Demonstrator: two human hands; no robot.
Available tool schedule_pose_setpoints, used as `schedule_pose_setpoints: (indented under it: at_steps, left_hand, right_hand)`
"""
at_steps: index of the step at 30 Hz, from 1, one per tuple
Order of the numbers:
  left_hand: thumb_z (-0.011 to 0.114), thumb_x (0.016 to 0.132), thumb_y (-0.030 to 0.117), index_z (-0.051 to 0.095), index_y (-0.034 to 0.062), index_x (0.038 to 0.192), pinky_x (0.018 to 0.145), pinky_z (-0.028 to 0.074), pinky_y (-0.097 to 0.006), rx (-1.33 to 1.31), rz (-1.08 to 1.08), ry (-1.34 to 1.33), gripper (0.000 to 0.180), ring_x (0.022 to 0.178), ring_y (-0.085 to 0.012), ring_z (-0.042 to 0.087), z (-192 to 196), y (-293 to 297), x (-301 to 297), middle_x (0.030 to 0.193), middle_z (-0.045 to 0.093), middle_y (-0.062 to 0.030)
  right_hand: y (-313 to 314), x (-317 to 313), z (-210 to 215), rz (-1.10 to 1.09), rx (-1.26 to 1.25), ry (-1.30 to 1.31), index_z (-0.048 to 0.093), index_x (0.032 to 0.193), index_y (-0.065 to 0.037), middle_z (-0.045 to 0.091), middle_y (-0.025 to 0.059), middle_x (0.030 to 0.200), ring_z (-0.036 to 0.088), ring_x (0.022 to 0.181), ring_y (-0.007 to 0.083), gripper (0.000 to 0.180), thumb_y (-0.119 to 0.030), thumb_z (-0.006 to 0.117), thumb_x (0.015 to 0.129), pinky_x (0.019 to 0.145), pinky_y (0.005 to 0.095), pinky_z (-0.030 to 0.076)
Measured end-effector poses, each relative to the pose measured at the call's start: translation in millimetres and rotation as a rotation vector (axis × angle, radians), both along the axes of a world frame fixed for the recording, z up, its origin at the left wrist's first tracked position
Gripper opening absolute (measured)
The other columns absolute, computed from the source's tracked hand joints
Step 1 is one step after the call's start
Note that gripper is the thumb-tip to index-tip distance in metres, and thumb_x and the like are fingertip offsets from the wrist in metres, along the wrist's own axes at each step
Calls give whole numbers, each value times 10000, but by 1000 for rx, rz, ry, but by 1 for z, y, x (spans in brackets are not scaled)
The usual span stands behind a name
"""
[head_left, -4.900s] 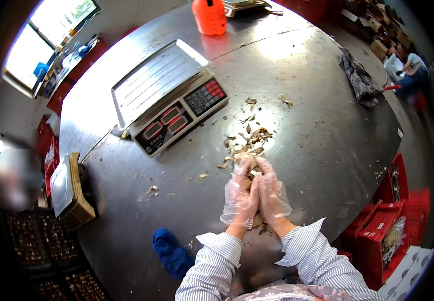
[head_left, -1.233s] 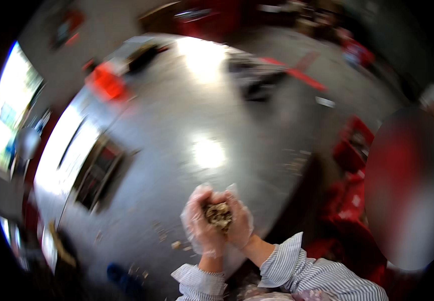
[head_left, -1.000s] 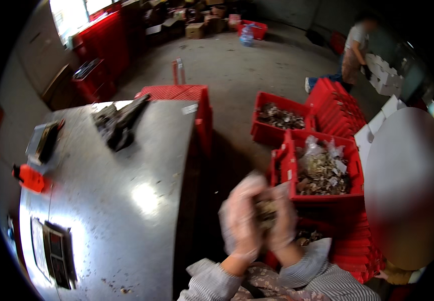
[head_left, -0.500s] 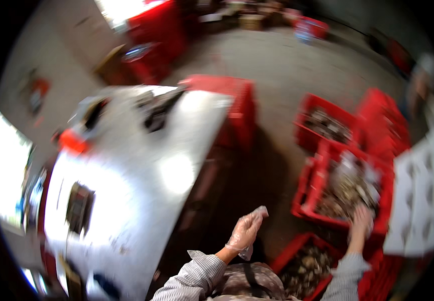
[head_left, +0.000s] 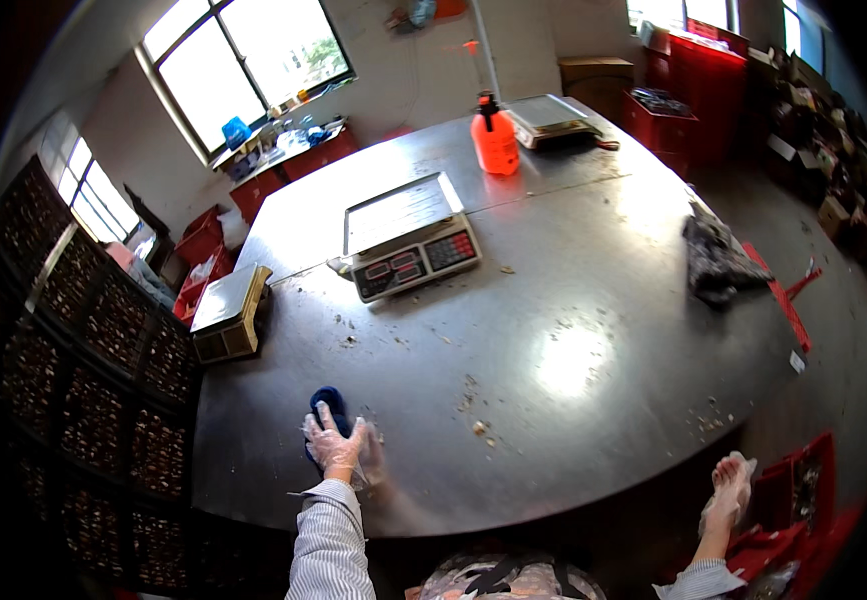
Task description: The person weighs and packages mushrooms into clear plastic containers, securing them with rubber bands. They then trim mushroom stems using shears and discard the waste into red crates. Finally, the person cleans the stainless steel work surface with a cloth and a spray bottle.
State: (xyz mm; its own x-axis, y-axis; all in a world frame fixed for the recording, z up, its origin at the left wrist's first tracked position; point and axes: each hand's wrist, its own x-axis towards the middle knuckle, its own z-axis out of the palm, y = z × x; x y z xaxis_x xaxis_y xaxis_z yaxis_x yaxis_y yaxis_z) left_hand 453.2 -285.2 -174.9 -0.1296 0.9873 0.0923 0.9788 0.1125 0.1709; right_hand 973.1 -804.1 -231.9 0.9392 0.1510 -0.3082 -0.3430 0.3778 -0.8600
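Note:
My left hand (head_left: 333, 440), in a clear plastic glove, rests on a dark blue cloth (head_left: 327, 404) near the front left edge of the round steel table (head_left: 593, 300). Its fingers are spread over the cloth. My right hand (head_left: 728, 490), also gloved, hangs below the table's front right edge, fingers loosely open and holding nothing, just left of a red crate (head_left: 803, 490). Small brown scraps (head_left: 478, 420) lie scattered on the table between the hands.
A grey weighing scale (head_left: 408, 240) with red buttons stands mid-table, an orange spray bottle (head_left: 494, 138) and a second scale (head_left: 551, 115) behind it. A dark bag (head_left: 715, 262) lies at the right, a small box-like scale (head_left: 225, 315) at the left edge. Dark stacked trays (head_left: 83, 350) line the left.
My view has swung back from the red crates to the table. The scraps I held in both hands are gone; my left hand now lies on the blue cloth, my right hangs low.

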Motion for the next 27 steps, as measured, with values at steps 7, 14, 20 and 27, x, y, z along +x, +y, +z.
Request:
schedule_pose_setpoints:
  at_steps: [7,14,20,27]
  left_hand:
    - [769,784,210,631,151,1274,971,492,-458,158,-241,-222,512,1135,-329,625,-19,109,23,1219,639,-154]
    - [745,773,111,635,84,1296,1010,491,-432,381,-256,-486,536,1150,-370,634,-10,245,14,1261,653,-186]
    - [684,728,80,677,114,1187,933,541,-426,206,-716,-662,460,1051,-344,676,-2,242,109,1158,702,-139]
    - [653,732,-103,684,67,1121,1029,479,-410,324,-527,-969,426,1125,-312,650,12,226,61,1189,693,-132]
  right_hand:
    - [314,-79,89,371,-255,-217,679,994,-89,659,9,835,623,778,115,295,-328,518,1058,737,260,509]
    - [495,-82,104,793,-447,-278,643,1162,-15,692,97,980,675,865,176,280,-249,586,1017,772,297,561]
    - [675,-94,57,924,-69,436,430,1371,59,540,235,1307,620,1098,325,531,-292,588,1006,864,370,587]
    - [755,-137,74,736,-89,559,574,1087,-118,625,94,910,584,701,227,281,-380,606,989,506,294,462]
